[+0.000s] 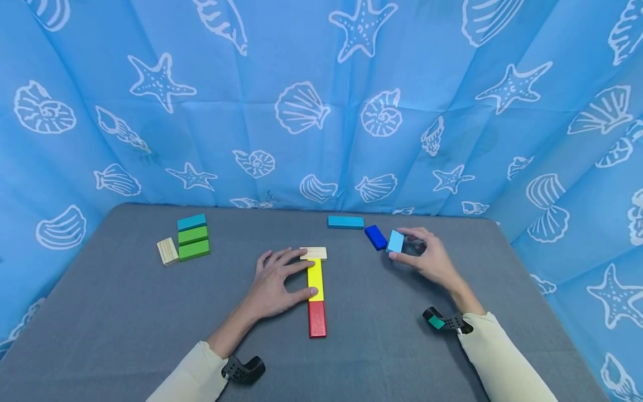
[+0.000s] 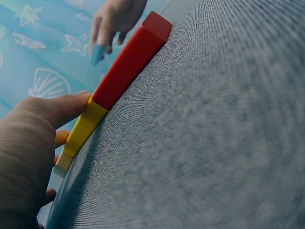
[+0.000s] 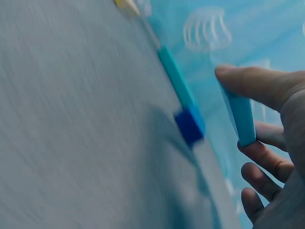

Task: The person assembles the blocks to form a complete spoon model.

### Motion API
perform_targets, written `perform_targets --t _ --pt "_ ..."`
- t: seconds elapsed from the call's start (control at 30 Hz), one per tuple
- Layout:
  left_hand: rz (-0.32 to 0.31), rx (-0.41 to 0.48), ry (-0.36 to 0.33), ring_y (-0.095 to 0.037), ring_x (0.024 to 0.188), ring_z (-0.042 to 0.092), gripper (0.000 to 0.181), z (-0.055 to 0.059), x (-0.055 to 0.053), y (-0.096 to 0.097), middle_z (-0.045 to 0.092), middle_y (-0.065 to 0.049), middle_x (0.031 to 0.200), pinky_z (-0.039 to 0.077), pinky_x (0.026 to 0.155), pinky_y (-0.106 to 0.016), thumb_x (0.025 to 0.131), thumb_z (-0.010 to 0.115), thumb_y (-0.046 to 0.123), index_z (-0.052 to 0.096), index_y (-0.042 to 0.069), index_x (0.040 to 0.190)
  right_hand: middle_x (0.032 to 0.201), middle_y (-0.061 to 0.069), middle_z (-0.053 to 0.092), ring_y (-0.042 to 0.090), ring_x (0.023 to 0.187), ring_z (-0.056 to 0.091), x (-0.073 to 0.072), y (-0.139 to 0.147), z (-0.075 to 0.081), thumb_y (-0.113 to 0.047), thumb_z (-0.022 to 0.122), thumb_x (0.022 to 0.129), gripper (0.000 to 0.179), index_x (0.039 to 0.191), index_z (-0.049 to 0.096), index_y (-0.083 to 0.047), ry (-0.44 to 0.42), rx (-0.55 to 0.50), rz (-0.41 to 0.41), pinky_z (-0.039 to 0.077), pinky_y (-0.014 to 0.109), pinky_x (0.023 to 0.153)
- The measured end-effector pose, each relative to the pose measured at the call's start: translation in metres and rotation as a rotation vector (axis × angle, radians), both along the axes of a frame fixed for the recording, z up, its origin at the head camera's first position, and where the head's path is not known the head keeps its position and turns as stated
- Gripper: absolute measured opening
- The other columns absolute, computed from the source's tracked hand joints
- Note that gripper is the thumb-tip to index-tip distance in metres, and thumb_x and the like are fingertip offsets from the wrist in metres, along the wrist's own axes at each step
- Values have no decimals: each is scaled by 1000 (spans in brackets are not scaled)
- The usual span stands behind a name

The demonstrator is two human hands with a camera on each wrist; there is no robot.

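Observation:
A yellow block (image 1: 315, 282) and a red block (image 1: 317, 319) lie end to end on the grey cloth, with a plain wooden block (image 1: 316, 253) set crosswise at the yellow one's far end. My left hand (image 1: 273, 285) spreads over this row from the left. Its thumb touches the yellow block near the red one, and other fingertips reach the yellow and wooden blocks. On the right, my right hand (image 1: 431, 259) pinches a light blue block (image 3: 240, 117) between thumb and fingers, lifted off the cloth. A dark blue block (image 1: 375, 237) lies just left of it.
A teal block (image 1: 345, 222) lies near the table's back edge. At the back left are two green blocks (image 1: 193, 235), another teal block (image 1: 191, 221) and a wooden block (image 1: 167, 252). Behind the grey table (image 1: 150, 318) hangs a blue curtain (image 1: 321, 151) with shells and starfish.

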State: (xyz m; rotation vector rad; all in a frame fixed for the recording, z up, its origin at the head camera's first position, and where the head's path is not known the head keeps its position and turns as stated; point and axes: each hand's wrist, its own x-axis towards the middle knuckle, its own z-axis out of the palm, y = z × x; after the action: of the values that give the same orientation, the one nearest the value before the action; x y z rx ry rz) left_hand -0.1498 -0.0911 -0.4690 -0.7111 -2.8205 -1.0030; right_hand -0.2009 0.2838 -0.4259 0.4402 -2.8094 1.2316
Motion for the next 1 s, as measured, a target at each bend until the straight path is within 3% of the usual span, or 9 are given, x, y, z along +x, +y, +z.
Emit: perform_targets --t 0.3,0.63,0.8,1.0 --pt "15 -31 -9 -33 146 33 61 2 -1 1 45 2 156 9 116 -64 87 71 58 64 29 140 123 5 59 34 113 51 48 -51 8 -21 85 82 62 138 62 -8 -4 -108 205 42 53 92" --pt "31 -60 0 -34 146 33 62 1 -1 3 45 2 157 9 116 -64 87 71 59 63 30 141 120 -9 58 22 116 51 96 -97 -2 -36 86 81 60 135 65 -19 -170 -141 409 40 48 98" --pt "32 -62 14 -35 146 33 62 0 0 3 45 1 156 9 116 -64 87 71 59 63 29 141 120 -12 56 17 117 47 112 -109 -8 -44 84 83 57 134 65 -29 -221 -109 490 42 44 98" --pt "27 -46 33 -36 145 34 62 -1 0 2 46 0 156 9 116 -65 87 71 58 64 28 140 118 -16 52 13 115 45 122 -117 -13 -50 83 82 57 133 65 -34 -247 -63 531 42 38 96"
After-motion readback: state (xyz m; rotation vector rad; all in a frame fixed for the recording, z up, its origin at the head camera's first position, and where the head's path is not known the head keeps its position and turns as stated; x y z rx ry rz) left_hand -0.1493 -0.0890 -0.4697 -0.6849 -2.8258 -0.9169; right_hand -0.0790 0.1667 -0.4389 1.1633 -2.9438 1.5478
